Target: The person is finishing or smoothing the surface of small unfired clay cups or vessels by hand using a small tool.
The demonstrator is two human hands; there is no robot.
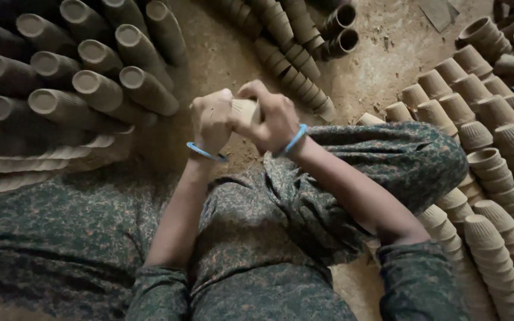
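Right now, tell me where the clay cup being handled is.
In the head view the clay cup sits near centre, gripped between the left hand and right hand, above the lap and between the stacked cups on either side.

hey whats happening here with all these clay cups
A person sits on a dirt floor and grips one small ribbed clay cup between both hands, the left hand and right hand closed around it above the lap. Nested stacks of clay cups lie on their sides at the left, and more stacked cups fill the right side.
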